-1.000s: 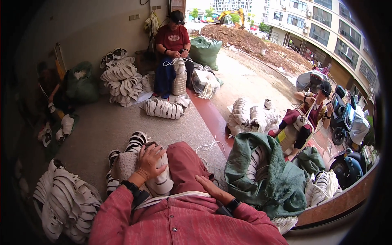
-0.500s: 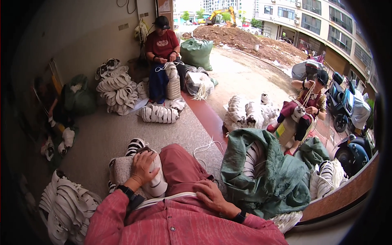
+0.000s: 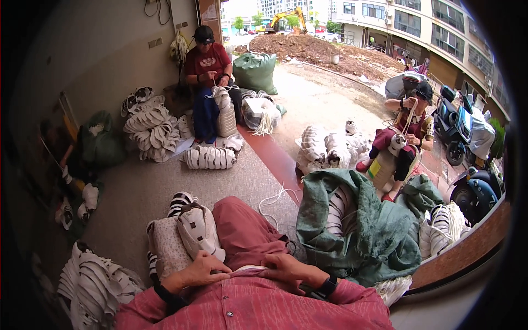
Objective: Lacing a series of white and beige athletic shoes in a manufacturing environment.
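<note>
Both hands are back at the waist now: left hand (image 3: 201, 270) has let go of the shoe upper (image 3: 201, 231), which sits on the left thigh by itself. Right hand (image 3: 287, 269) rests loosely curled at the shirt hem (image 3: 247, 270), gripping nothing. Looks like a pause between pieces.

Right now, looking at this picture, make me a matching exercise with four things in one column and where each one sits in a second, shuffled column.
Things:
1. dark green cloth sack
2. white shoe upper on the lap
3. blue scooter
4. yellow excavator

Places:
A. far behind the dirt mound
B. beside the person's right leg
C. above the left hand
D. at the right edge, beyond the low wall

Pairs: 1-B, 2-C, 3-D, 4-A
</note>
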### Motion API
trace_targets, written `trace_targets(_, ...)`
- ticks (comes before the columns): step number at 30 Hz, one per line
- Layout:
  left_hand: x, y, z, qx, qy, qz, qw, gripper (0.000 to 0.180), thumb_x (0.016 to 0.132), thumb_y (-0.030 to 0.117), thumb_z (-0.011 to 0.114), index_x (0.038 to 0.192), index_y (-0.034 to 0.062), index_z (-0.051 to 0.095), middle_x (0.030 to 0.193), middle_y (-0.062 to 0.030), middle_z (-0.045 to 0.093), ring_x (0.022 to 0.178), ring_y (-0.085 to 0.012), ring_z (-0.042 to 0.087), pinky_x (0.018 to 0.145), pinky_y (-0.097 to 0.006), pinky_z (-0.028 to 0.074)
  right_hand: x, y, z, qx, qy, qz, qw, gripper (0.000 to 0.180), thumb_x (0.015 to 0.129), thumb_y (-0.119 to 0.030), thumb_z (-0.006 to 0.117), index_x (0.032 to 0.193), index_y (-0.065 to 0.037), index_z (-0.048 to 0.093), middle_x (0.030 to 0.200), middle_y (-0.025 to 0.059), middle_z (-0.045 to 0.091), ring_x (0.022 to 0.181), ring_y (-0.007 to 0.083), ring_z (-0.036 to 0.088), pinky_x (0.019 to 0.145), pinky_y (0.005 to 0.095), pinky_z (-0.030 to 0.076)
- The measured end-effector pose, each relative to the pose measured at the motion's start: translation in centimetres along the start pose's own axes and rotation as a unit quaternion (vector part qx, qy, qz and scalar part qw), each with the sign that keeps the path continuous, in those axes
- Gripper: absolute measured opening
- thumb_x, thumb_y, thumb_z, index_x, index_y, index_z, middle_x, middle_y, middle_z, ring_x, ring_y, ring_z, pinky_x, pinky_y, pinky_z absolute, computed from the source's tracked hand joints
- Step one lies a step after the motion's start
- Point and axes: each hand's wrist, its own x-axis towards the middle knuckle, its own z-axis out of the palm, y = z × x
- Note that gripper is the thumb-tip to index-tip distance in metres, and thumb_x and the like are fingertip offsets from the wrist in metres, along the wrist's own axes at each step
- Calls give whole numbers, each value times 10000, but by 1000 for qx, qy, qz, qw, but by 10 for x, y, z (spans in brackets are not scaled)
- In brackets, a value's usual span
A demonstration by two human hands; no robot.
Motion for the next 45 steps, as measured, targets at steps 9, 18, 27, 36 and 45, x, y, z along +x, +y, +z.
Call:
trace_targets(9, 18, -12, -19, -46, -12, -1, 999, 227, 880, 327, 632, 959, 138, 729, 904, 4, 705, 851, -118, 602, 947, -339, 266, 12, -22, -71, 60, -89, 123, 987, 153, 833, -95, 680, 959, -8, 681, 783, 61, 646, 721, 108, 584, 634, 294, 472)
trace_targets(18, 20, -2, -39, -268, 110, -56, 955, 338, 930, 210, 599, 1221, 38, 589, 1107, -77, 644, 1018, -155, 565, 936, -313, 400, 82, -76, -83, 132, -23, 57, 989, 155, 906, -134, 648, 932, 17, 628, 725, -3, 564, 696, 99, 541, 614, 247, 428)
trace_targets(27, -49, 38, -136, -495, 107, -112, 855, 251, 979, 214, 523, 907, 2, 637, 565, 35, 461, 434, -33, 399, 374, -207, 331, 132, -96, -94, -82, 186, -104, 973, 86, 904, -75, 629, 876, 0, 599, 649, -31, 508, 597, 47, 408, 518, 224, 349)
trace_targets(36, -222, -13, -107, -649, 466, 212, 563, 339, 1037, 279, 378, 800, 67, 495, 602, 18, 325, 480, -77, 326, 433, -241, 380, 92, 3, -138, 459, 45, 151, 874, 289, 989, -298, 515, 767, -116, 475, 557, -87, 292, 424, 20, 231, 379, 192, 174)
trace_targets(45, -306, -114, -56, -594, 783, -28, 180, 230, 958, 261, 560, 1114, 105, 624, 1117, -113, 579, 1038, -234, 562, 850, -393, 512, 73, -26, -143, 751, 75, -130, 643, 342, 1003, -328, 471, 982, -10, 594, 1083, 93, 588, 595, 85, 422, 431, 225, 313)
